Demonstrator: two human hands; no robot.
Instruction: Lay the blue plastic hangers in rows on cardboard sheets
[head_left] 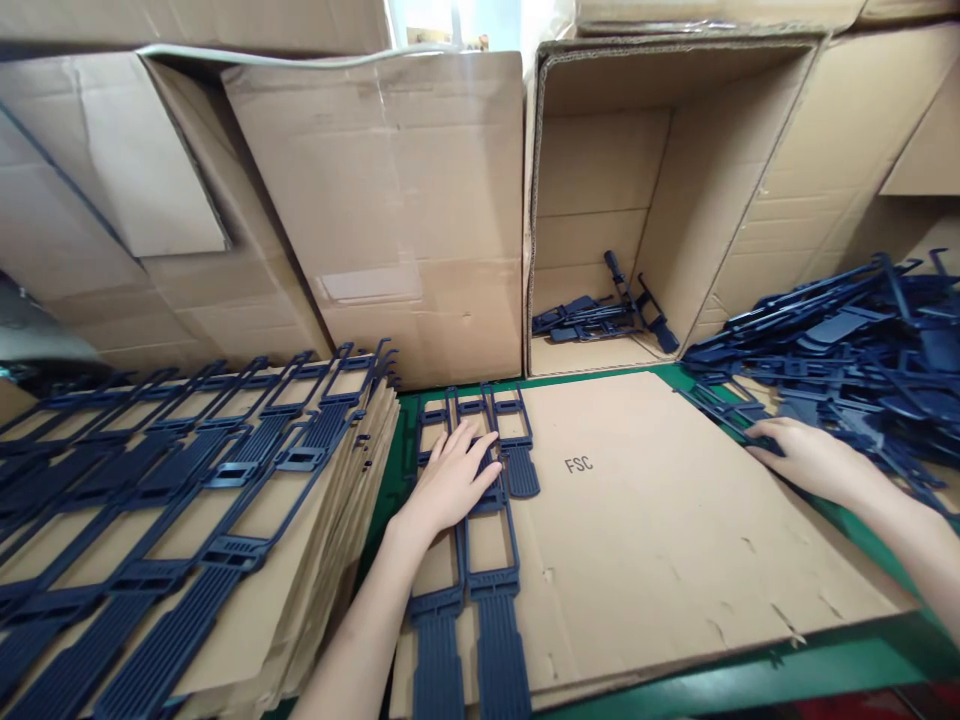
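My left hand (pixel 454 475) lies with fingers stretched over the dark blue plastic frames (pixel 491 545) on a flat cardboard sheet (pixel 637 530). These parts have open rectangular frames and ribbed paddle ends. They stand side by side along the sheet's left part, and my palm and fingers hide some of them. A shorter-looking blue part (pixel 523 470) shows just right of my fingertips. My right hand (pixel 799 455) is at the sheet's right edge, its fingers closed on a blue plastic frame (pixel 724 405) beside the loose pile. Part of that grip is hidden.
On the left, a stack of cardboard sheets (pixel 330 560) bears rows of similar frames. A heap of loose blue parts (pixel 840 350) lies at the right. Behind stands an open cardboard box (pixel 600 170) with several parts inside, next to closed boxes (pixel 420 200). The table (pixel 862 660) is green.
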